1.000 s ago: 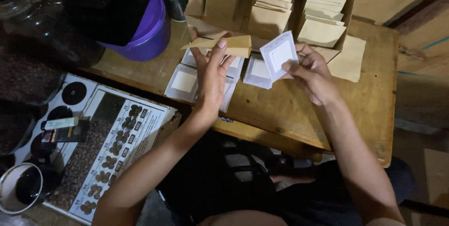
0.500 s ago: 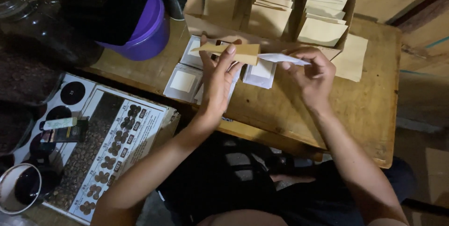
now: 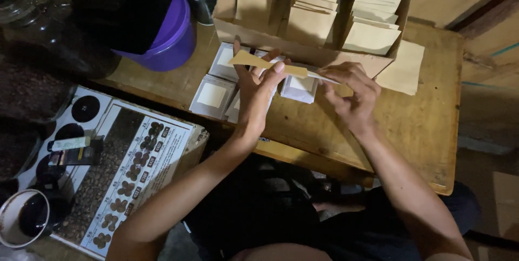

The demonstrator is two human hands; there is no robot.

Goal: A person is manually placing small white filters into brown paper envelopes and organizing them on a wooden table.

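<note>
The left hand (image 3: 258, 85) is pinching a brown envelope (image 3: 267, 64) lying lengthwise just before the cardboard box (image 3: 303, 50); the right hand (image 3: 348, 91) is pinching a white sachet (image 3: 323, 77) at its right-pointing mouth.

Low wooden table (image 3: 416, 131) was pretty crowded: a cardboard box (image 3: 303, 50) of brown envelopes sat along the back, white square packets (image 3: 212, 96) lay flat in front, a purple bucket (image 3: 173, 39) at the left corner, a loose brown envelope (image 3: 403, 72) by the box.

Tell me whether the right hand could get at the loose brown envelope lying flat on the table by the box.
Probably yes. The right hand is near the loose brown envelope, with only bare wooden table between them. But its fingers are pinching a white filter bag going into the envelope the left hand holds, so it must let go first.
</note>
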